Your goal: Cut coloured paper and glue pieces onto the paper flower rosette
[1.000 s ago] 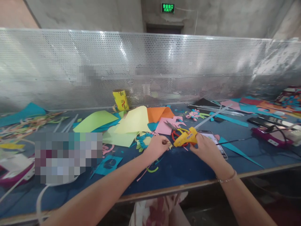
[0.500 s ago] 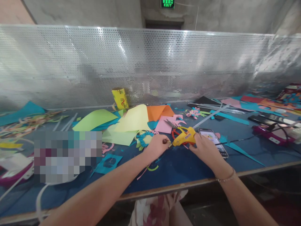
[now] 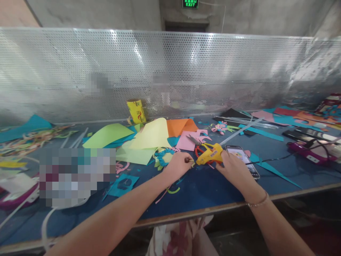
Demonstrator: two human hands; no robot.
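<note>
The left hand's [image 3: 179, 165] fingers are pinching one small pale-yellow scrap [image 3: 193, 164], mostly hidden, while the right hand's [image 3: 236, 170] are gripping one yellow glue gun [image 3: 211, 155] just beside it over the worktop [image 3: 197, 190], both keeping nearly their pose of a second ago. One pair of scissors [image 3: 196, 141] is lying partly hidden behind the gun, while the exit sign [image 3: 190, 4], earlier whole, is now losing its top to the frame edge.

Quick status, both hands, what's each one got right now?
Left hand: closed, fingertips pinching a small pale piece, too small to identify.
Right hand: closed around the yellow glue gun.
</note>
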